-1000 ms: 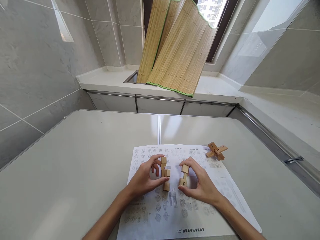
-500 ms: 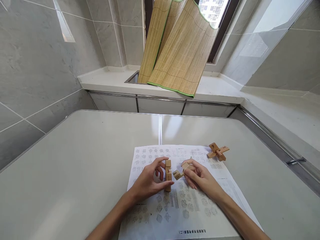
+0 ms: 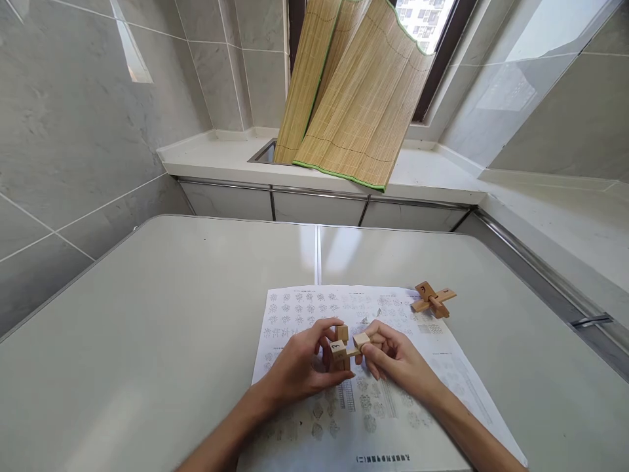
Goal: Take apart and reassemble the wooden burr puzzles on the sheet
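Observation:
My left hand grips notched wooden puzzle pieces upright between thumb and fingertips, above a printed sheet. Pinched in my right hand is a paler notched wooden puzzle piece. Its far end, a block marked 3, lies across the front of the left hand's pieces and seems to touch them. Where the pieces meet is partly hidden by the fingers. The printed sheet under both hands carries rows of small puzzle diagrams and faces away from me.
A cross-shaped wooden puzzle assembly with numbered pieces rests at the sheet's upper right corner. The pale table has a seam down its middle. Beyond it, a bamboo mat leans against the window above a white ledge.
My right hand has brought its pale puzzle piece leftward across the pieces in my left hand. My left hand has shifted slightly right and down. The cross-shaped assembly stays in place.

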`<act>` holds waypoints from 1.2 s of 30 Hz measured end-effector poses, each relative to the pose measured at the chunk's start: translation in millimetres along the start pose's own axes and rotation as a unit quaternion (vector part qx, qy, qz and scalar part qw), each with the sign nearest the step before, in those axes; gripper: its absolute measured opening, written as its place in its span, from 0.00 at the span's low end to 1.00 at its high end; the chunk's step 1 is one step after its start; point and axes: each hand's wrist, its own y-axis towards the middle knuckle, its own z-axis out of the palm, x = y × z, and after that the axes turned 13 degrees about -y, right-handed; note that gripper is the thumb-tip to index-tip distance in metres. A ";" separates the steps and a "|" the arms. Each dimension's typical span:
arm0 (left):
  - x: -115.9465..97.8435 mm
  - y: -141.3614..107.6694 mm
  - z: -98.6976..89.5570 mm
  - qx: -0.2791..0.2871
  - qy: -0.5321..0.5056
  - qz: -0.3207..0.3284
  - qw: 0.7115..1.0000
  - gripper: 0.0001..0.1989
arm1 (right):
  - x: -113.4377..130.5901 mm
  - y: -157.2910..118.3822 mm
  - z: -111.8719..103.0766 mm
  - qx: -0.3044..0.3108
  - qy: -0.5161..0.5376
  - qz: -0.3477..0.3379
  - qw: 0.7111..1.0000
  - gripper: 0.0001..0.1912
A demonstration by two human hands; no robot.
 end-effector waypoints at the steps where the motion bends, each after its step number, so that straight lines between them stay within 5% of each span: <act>1: 0.4 -0.4 1.2 -0.001 0.000 0.003 1.000 0.36 | -0.5 -0.6 -0.1 -0.004 -0.011 0.003 1.000 0.18; 16: 4.8 -5.0 13.5 -0.024 -0.010 0.044 0.999 0.36 | 3.7 -6.1 10.5 -0.039 -0.071 0.010 0.997 0.22; 36: -2.5 -5.8 23.1 -0.027 -0.083 -0.005 0.996 0.33 | -3.8 -3.9 20.1 -0.078 -0.039 0.034 0.996 0.24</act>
